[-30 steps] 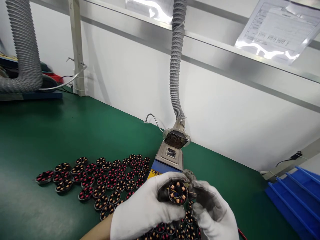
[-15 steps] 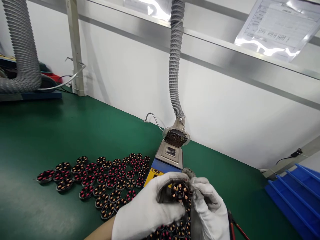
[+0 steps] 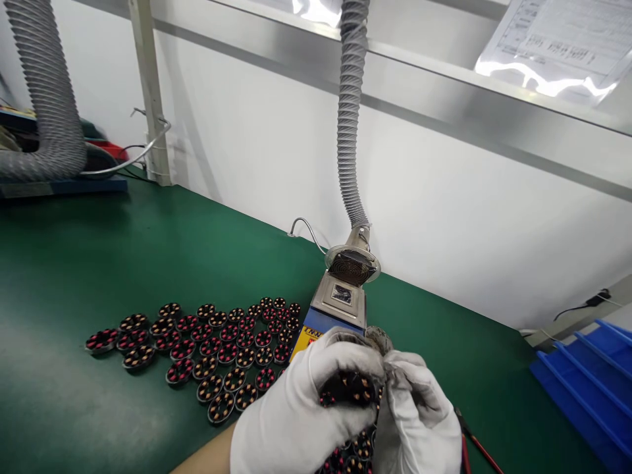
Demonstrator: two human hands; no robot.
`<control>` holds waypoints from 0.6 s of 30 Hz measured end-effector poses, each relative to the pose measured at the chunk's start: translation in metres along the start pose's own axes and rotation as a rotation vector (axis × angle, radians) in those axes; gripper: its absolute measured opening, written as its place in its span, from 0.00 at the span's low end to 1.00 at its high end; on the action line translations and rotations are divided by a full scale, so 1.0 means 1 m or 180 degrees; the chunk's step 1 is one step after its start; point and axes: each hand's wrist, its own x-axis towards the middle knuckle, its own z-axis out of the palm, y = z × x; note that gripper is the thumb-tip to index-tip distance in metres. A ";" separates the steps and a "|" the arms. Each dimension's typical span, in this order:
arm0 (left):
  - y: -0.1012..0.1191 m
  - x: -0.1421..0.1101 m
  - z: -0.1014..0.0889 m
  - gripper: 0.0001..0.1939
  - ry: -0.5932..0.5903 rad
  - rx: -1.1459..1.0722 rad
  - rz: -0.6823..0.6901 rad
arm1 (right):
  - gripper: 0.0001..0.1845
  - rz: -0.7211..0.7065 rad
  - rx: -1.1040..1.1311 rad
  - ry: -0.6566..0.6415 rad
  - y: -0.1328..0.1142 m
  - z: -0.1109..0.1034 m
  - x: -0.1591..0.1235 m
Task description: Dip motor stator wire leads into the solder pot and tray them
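Observation:
My left hand (image 3: 311,395), in a white glove, curls its fingers and thumb around a small black ring (image 3: 358,387) with copper-coloured segments inside. The ring is tilted and partly covered by the glove. Gloved in white too, my right hand (image 3: 419,411) is closed in a pinch at the ring's right side, its fingertips close against the left ones. What lies between those fingertips is hidden. Below the hands, more rings (image 3: 363,447) of the same kind lie on the green table (image 3: 158,257). Many others (image 3: 227,353) are spread to the left, some with pink segments.
A blue and yellow device (image 3: 336,306) stands behind my hands, beneath an extraction hose (image 3: 348,125). A grey lump (image 3: 379,339) sits beside it. At the right are a red-handled tool (image 3: 478,447) and a blue ribbed rack (image 3: 587,388). Another hose (image 3: 49,92) rises at far left.
The ring has tilted and is now more covered by my left fingers, which have closed in around it. Both hands stay together. The whole view has shifted slightly.

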 end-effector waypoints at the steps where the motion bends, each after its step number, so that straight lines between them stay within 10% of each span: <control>1: 0.002 0.001 0.000 0.17 -0.0073 -0.0061 -0.0017 | 0.08 0.0033 -0.0089 0.0089 0.000 0.000 -0.001; 11: -0.002 -0.007 0.001 0.33 0.0188 0.1461 0.0286 | 0.02 -0.0082 0.0248 -0.0033 0.009 -0.001 -0.005; 18: 0.001 -0.003 -0.002 0.29 -0.0016 0.1214 0.0121 | 0.06 0.1375 0.1224 -0.0376 -0.001 -0.011 0.010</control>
